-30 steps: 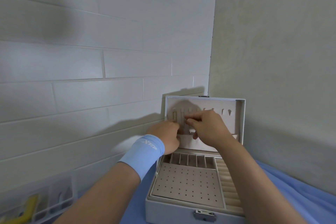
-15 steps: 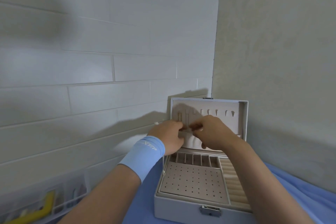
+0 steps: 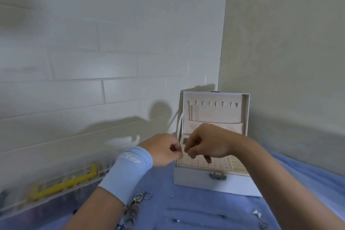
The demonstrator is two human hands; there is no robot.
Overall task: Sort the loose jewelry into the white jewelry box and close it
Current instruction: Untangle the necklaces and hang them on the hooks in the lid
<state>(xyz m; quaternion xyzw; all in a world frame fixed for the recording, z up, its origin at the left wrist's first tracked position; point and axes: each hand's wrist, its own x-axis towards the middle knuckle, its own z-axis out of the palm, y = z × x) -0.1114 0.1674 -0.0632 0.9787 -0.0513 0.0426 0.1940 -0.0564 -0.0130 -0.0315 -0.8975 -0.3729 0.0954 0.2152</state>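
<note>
Blue-clothed counter [image 3: 186, 201] in a tiled corner carries the white jewelry box [image 3: 196, 180], open, lid [image 3: 216, 115] upright, just behind the fingers [image 3: 187, 149]. Left hand [image 3: 160, 150] and right hand [image 3: 209, 142] meet there, fingers curled tip to tip; whether they pinch anything cannot be told. Watch [image 3: 138, 197], ring [image 3: 148, 195] and chains [image 3: 196, 213] lie nearer than the fingers.

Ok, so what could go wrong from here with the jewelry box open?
Anything pinched between the left hand and right hand is too small to see; dropped, it could get lost on the blue cloth. The left forearm passes close by the watch and ring and might sweep them aside. A knock could swing the raised lid of the box shut.
</note>
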